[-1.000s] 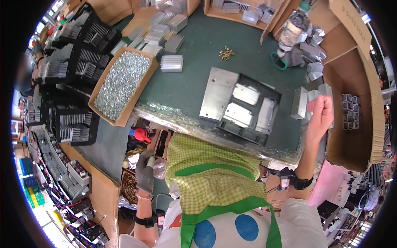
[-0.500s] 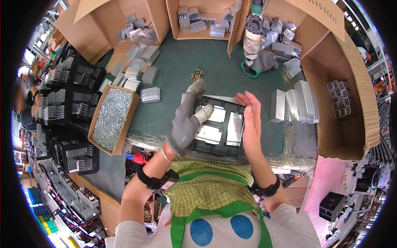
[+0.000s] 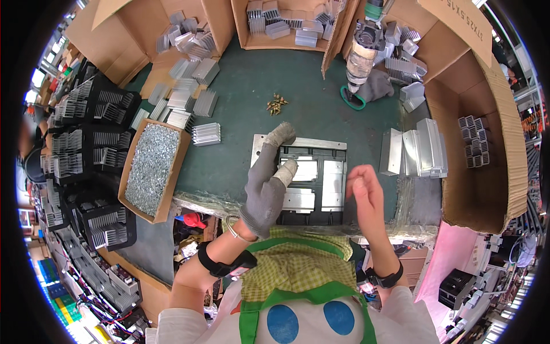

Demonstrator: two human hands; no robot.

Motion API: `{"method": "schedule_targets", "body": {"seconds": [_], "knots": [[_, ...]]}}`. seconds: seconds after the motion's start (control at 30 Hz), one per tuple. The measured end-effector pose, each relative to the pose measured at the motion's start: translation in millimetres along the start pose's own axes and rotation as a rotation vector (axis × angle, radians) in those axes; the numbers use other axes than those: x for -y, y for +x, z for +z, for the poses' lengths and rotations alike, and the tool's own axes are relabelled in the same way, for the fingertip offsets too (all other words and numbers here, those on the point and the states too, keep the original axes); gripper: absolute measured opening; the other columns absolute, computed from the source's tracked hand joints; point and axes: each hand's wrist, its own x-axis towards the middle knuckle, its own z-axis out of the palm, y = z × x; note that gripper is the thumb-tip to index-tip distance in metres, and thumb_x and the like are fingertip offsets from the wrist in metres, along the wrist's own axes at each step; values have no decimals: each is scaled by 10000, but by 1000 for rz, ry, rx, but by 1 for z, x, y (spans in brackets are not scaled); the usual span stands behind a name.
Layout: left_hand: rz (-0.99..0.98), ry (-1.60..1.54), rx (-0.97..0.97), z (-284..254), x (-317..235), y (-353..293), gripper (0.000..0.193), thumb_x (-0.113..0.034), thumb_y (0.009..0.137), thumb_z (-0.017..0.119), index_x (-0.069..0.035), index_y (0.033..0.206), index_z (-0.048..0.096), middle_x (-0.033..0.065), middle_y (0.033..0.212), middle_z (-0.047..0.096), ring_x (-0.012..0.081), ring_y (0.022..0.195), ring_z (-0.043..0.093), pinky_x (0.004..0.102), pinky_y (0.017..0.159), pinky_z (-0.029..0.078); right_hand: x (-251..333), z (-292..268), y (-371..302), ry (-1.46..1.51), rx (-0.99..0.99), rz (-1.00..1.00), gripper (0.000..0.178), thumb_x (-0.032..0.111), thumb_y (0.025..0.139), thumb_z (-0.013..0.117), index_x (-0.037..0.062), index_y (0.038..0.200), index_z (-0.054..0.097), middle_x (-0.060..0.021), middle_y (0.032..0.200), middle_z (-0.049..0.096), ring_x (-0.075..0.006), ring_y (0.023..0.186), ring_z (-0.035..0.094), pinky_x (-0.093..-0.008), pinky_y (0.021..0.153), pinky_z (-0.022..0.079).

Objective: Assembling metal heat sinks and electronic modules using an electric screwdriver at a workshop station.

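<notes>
A black rectangular plastic frame (image 3: 318,182) with bright metal plates (image 3: 333,186) in its openings lies near the bench's front edge. Under it, a flat silver metal plate (image 3: 325,144) shows along the far side and at the far left corner. My left hand (image 3: 266,189), in a grey glove, rests on the frame's left side. Its thumb lies over the frame and its fingers stretch to the far left corner, spread apart. My bare right hand (image 3: 368,194) hovers just off the frame's right edge, fingers loosely bent and apart, with nothing visible in them.
Small brass-coloured screws (image 3: 277,104) are piled beyond the frame. An open carton of small silvery pieces (image 3: 152,166) stands left, near finned heat sinks (image 3: 206,133) and black trays (image 3: 106,155). A power driver (image 3: 361,57) hangs at back right; metal profiles (image 3: 415,149) and cartons (image 3: 481,189) stand right.
My right hand has come away from the frame's right side and bent its fingers. My left hand stays on the frame, which now sits straighter with more of the silver plate showing.
</notes>
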Motion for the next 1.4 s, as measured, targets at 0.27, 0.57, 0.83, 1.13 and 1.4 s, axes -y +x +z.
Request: {"method": "schedule_targets", "body": {"seconds": [0.27, 0.57, 0.83, 1.13, 1.4], "knots": [[-88, -75, 108, -2, -1, 9, 505, -64, 801, 474, 38, 1280, 355, 143, 1223, 446, 221, 1160, 416, 320, 1000, 294, 12, 8, 0, -92, -51, 81, 215, 96, 866, 504, 5, 1027, 393, -28, 599, 489, -59, 546, 435, -213, 526, 362], [-39, -115, 79, -3, 4, 2, 623, -139, 802, 536, 40, 1334, 264, 144, 1270, 401, 231, 1195, 383, 334, 1009, 285, -9, 7, 46, -223, -72, -269, 273, 178, 896, 450, 10, 1109, 482, -120, 989, 597, -231, 940, 535, -341, 879, 370], [-41, -57, 89, -2, 6, 6, 543, -111, 840, 484, 59, 1317, 289, 145, 1259, 414, 218, 1177, 395, 321, 1007, 287, -13, 12, 57, -297, -49, -135, 221, 197, 909, 433, 39, 942, 583, -83, 811, 601, -224, 858, 504, -317, 836, 363], [105, 264, 8, -31, -9, 4, 495, -207, 833, 549, 35, 1243, 410, 186, 1190, 491, 293, 1099, 487, 343, 940, 368, -3, -12, 75, -157, -278, -228, 207, 176, 916, 456, 23, 783, 494, -9, 694, 458, -71, 654, 435, -214, 585, 354], [-129, 1372, -70, -188, -37, -23, 425, -83, 713, 623, -144, 1128, 555, 88, 1062, 571, 293, 944, 560, 370, 793, 463, 32, -41, 173, -293, -267, -544, 580, 112, 783, 600, 44, 1287, 322, -147, 1305, 354, -222, 1206, 357, -388, 1020, 256]]}}
